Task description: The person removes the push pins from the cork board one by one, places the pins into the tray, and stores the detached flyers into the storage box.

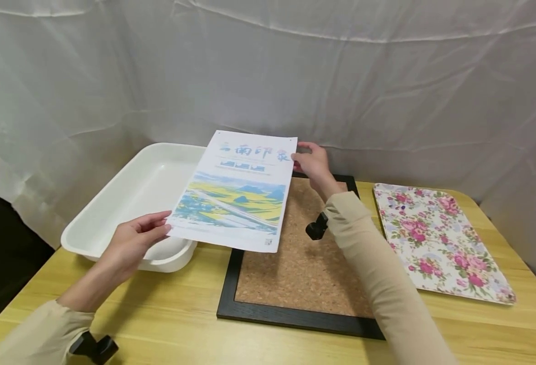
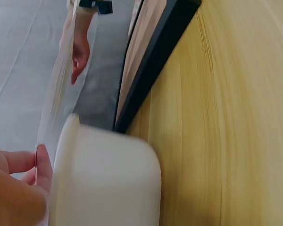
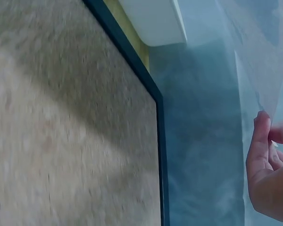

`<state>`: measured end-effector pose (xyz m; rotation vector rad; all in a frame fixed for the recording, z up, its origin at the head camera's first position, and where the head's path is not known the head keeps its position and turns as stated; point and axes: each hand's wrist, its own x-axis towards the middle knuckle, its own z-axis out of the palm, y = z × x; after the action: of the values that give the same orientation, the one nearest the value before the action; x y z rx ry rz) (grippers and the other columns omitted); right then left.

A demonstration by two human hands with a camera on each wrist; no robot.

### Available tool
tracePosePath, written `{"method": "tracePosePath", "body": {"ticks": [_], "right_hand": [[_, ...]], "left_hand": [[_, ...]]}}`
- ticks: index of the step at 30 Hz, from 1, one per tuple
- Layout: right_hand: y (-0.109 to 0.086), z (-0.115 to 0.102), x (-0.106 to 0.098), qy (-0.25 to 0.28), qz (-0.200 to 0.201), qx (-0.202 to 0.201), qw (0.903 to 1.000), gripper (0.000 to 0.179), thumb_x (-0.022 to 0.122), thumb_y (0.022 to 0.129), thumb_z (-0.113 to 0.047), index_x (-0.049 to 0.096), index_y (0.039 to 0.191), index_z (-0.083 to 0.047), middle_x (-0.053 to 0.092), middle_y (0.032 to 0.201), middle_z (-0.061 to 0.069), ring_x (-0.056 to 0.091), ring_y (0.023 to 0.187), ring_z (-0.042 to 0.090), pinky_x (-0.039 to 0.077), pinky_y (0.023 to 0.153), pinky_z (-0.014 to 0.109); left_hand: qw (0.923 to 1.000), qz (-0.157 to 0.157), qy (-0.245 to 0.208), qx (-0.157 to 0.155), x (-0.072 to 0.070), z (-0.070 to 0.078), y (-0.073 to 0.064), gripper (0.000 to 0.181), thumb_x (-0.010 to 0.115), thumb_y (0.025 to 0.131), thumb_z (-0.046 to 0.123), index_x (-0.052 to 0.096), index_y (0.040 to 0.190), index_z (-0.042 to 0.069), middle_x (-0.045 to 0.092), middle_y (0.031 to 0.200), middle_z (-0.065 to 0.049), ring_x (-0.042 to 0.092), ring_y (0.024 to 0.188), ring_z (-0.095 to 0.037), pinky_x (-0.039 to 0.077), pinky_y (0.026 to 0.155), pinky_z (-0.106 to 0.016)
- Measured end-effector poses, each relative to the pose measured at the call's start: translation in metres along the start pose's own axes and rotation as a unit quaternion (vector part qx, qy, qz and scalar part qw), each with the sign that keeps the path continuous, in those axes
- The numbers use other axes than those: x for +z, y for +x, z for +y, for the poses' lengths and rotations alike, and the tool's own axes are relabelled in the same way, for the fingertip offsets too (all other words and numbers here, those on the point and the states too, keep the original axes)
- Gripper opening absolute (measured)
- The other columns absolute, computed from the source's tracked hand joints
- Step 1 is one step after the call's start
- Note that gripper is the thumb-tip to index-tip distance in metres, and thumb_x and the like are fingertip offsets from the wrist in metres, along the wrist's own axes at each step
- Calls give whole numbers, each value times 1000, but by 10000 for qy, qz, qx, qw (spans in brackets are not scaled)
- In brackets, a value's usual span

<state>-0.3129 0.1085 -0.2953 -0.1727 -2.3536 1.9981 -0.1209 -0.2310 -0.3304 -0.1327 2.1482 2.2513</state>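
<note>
A printed poster (image 1: pixel 236 197) with blue lettering and a yellow-and-blue landscape is held up in the air, tilted, by both hands. My left hand (image 1: pixel 135 238) pinches its lower left corner between thumb and fingers, close by the white tub's rim. At the upper right edge, my right hand (image 1: pixel 312 161) pinches the sheet. Small dark marks show near the poster's top corners. Below and to the right lies a cork board (image 1: pixel 304 274) with a black frame, partly covered by the poster and the right arm. Edge-on, the poster (image 2: pixel 56 89) appears in the left wrist view.
A white plastic tub (image 1: pixel 90 218) stands at the left, partly behind the poster. On the right lies a floral board (image 1: pixel 445 243) with a few small dark pins (image 1: pixel 397 207) near its upper left. A grey curtain (image 1: pixel 268 66) hangs behind the wooden table (image 1: pixel 172 314).
</note>
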Motion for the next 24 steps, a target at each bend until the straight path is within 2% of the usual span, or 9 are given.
{"method": "tracePosePath", "body": {"ticks": [2, 4, 7, 14, 19, 24], "right_hand": [[-1, 0, 7, 11, -34, 53, 10000, 43, 61, 94, -6, 52, 136, -5, 63, 104, 19, 61, 67, 14, 55, 85, 39], [-2, 0, 13, 68, -57, 96, 9999, 42, 61, 94, -6, 53, 135, -4, 64, 103, 19, 61, 67, 15, 56, 84, 38], [-3, 0, 24, 129, -71, 120, 9998, 41, 61, 94, -4, 53, 134, -4, 63, 103, 19, 61, 70, 16, 57, 82, 35], [-5, -2, 50, 205, -54, 97, 9997, 40, 61, 93, -3, 54, 132, -2, 62, 103, 19, 62, 76, 19, 58, 75, 29], [-8, -6, 66, 415, -96, 74, 9991, 38, 62, 92, 0, 56, 130, -1, 62, 96, 18, 61, 69, 16, 57, 67, 25], [-12, -10, 82, 562, -208, 38, 9982, 36, 61, 92, 1, 57, 127, -1, 62, 91, 16, 60, 65, 15, 58, 71, 29]], "left_hand": [[9998, -70, -169, -58, -9, -1, 1, 27, 67, 89, 1, 71, 114, 11, 60, 90, 2, 60, 83, -5, 55, 80, -21], [9995, -104, -285, -110, -17, -2, 1, 25, 67, 89, 0, 75, 103, 19, 61, 90, 2, 60, 82, -6, 55, 79, -20], [9992, -97, -346, -152, -28, -1, 1, 27, 68, 88, -1, 75, 96, 24, 61, 90, 2, 61, 82, -5, 55, 79, -20], [9980, -50, -634, -36, -52, 0, -1, 30, 66, 89, -3, 77, 93, 24, 65, 91, 4, 65, 82, -4, 55, 78, -20], [9969, -65, -772, 125, -67, 0, -3, 32, 64, 90, -6, 78, 95, 22, 66, 91, 5, 65, 82, -3, 55, 76, -19], [9972, 20, -702, 250, -90, -7, -1, 31, 63, 90, -6, 78, 100, 20, 67, 93, 5, 65, 84, -3, 55, 77, -19]]}}
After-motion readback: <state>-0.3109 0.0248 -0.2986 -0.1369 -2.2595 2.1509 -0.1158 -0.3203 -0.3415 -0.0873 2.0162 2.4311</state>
